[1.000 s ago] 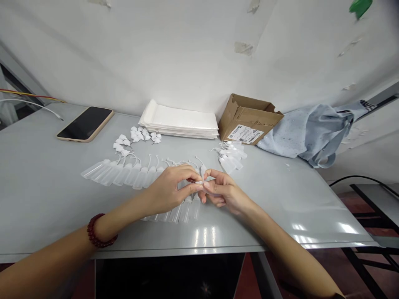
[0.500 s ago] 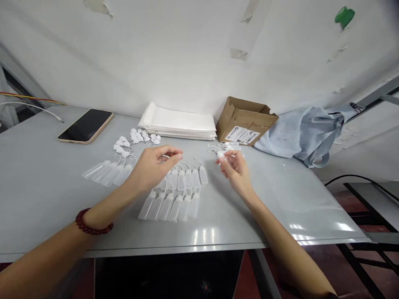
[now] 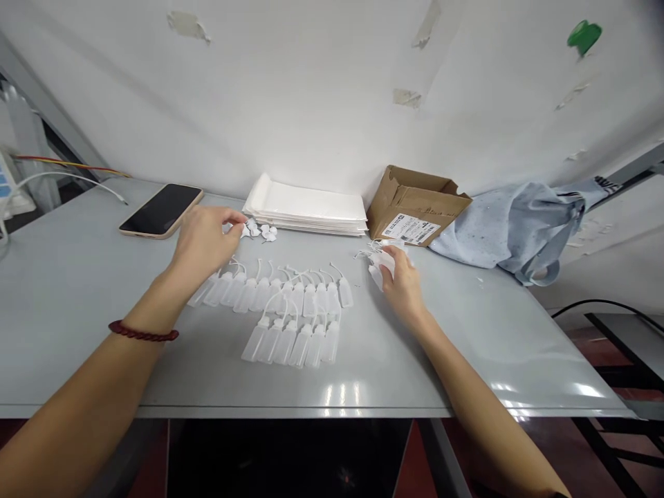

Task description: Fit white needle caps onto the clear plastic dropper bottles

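Pinch one piece lightly at a time: your left hand (image 3: 206, 238) bends its fingers at the white caps (image 3: 268, 233), your right hand (image 3: 407, 289) at the piled bottles (image 3: 380, 259) before the carton (image 3: 382, 200), either grip being unclear.

The bare left hand (image 3: 205, 236) is at small white plastic caps (image 3: 268, 232); the bare right hand (image 3: 402, 285) touches piled translucent plastic bottles (image 3: 381, 260).

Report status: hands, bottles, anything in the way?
Left hand at white caps, right hand at bottle pile. Other bottles laid in two rows. Cardboard box behind pile, apparently not blocking.
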{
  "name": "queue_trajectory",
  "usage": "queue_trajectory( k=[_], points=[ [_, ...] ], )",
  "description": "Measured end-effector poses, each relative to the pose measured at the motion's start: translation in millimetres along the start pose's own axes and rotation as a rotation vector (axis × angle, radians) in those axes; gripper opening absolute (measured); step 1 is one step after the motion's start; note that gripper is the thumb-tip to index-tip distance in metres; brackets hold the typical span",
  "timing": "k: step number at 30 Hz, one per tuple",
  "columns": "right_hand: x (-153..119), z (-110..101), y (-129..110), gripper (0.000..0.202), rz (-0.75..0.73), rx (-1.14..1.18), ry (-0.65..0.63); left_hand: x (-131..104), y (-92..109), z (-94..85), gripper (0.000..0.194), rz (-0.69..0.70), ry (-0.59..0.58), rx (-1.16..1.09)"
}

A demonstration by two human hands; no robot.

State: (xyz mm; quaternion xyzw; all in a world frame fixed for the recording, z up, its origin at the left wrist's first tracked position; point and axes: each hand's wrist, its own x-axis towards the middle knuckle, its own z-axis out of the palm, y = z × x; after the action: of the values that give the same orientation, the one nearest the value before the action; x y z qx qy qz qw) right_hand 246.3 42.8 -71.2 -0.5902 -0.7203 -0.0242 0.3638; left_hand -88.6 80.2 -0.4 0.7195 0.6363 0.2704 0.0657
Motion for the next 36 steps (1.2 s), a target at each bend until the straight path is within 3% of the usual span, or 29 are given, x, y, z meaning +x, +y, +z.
queue_trajectory(
  k=[6,12,18,24,36],
  points=[
    [-3.1,1.7,-8.9,0.026,-0.103,-0.073,0.012,9.1,-11.4,33.1,0.036,0.227,-0.087,0.087],
    [-9.7,3.8,-33.2,0.02,-0.251,0.086,-0.025,16.2,-13.0,56.8,0.042,0.297,-0.149,0.209],
    [-16.0,1.0,-55.6,0.02,-0.192,0.201,-0.196,19.8,-18.5,59.6,0.044,0.311,-0.175,0.306],
    [-15.4,-1.8,-58.8,0.027,-0.031,0.265,-0.339,18.7,-16.7,61.1,0.043,0.309,-0.21,0.264],
    [-15.2,1.9,-53.9,0.02,0.072,0.186,-0.381,13.6,-8.0,60.7,0.04,0.288,-0.242,0.2]
  ],
)
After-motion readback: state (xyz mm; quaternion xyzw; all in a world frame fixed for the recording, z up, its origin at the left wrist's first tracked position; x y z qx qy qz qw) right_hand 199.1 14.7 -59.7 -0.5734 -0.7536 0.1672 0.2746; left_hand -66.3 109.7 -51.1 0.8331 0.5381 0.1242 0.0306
